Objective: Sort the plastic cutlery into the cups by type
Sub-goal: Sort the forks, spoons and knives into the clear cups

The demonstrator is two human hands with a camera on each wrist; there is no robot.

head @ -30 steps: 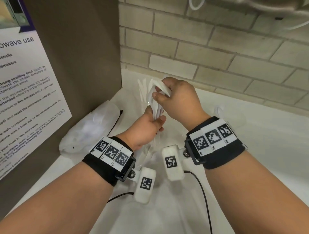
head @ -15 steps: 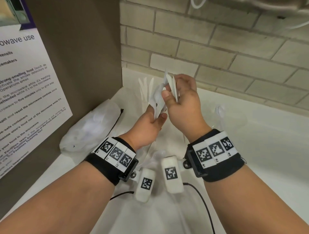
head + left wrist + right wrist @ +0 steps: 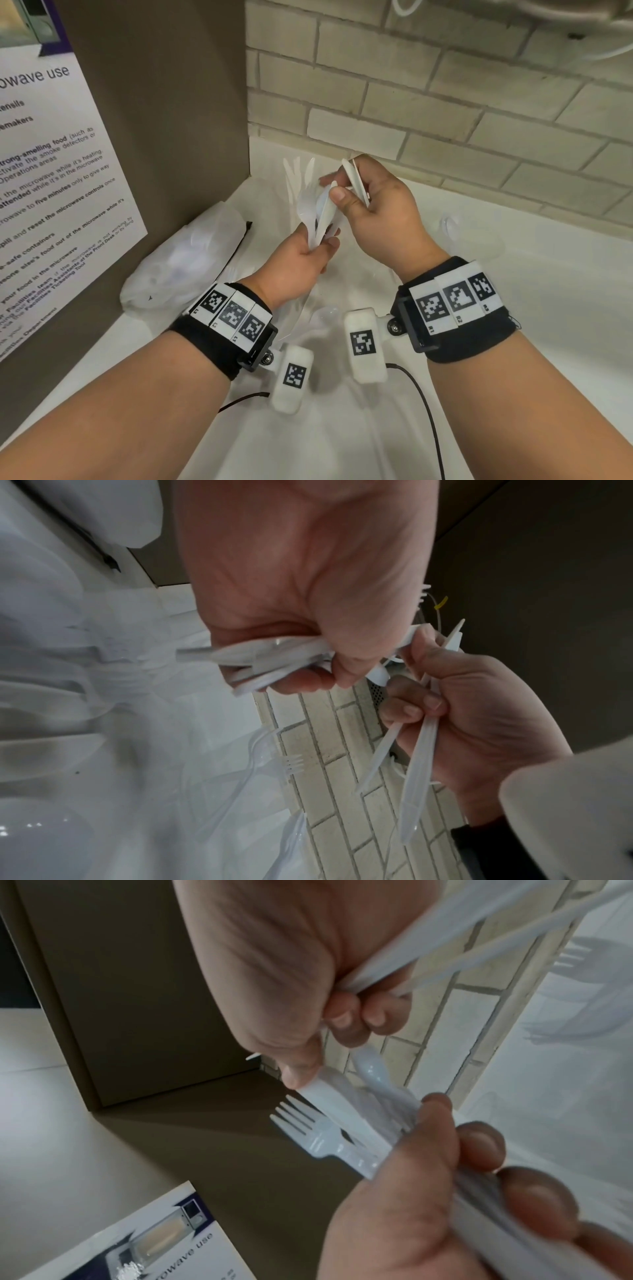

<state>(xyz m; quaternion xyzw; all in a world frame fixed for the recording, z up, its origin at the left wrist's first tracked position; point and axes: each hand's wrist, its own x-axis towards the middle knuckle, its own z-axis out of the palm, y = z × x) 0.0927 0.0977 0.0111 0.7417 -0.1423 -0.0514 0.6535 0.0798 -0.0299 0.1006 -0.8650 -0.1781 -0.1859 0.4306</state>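
My left hand [image 3: 301, 263] grips a bundle of white plastic cutlery [image 3: 317, 214] by the handles, heads up. The right wrist view shows a fork [image 3: 308, 1133], a spoon [image 3: 369, 1069] and a knife [image 3: 330, 1092] in that bundle. My right hand [image 3: 376, 212] holds two white knives [image 3: 356, 181] under its curled fingers, while its thumb and forefinger pinch the top of a piece in the bundle. The same knives [image 3: 416, 777] show in the left wrist view, hanging from my right hand [image 3: 479, 723]. Behind the bundle, more white cutlery [image 3: 296, 171] stands upright; its cup is hard to make out.
A crumpled plastic bag [image 3: 185, 263] lies at the left against a brown panel [image 3: 154, 120] with a microwave notice. A clear cup [image 3: 455, 229] stands on the white counter [image 3: 513, 308] at the right, and a brick wall [image 3: 445, 102] runs behind.
My right hand has lifted off the top of the bundle with knives in its fingers and shifted slightly right. Its thumb is back on a piece in the bundle. The left hand has barely moved.
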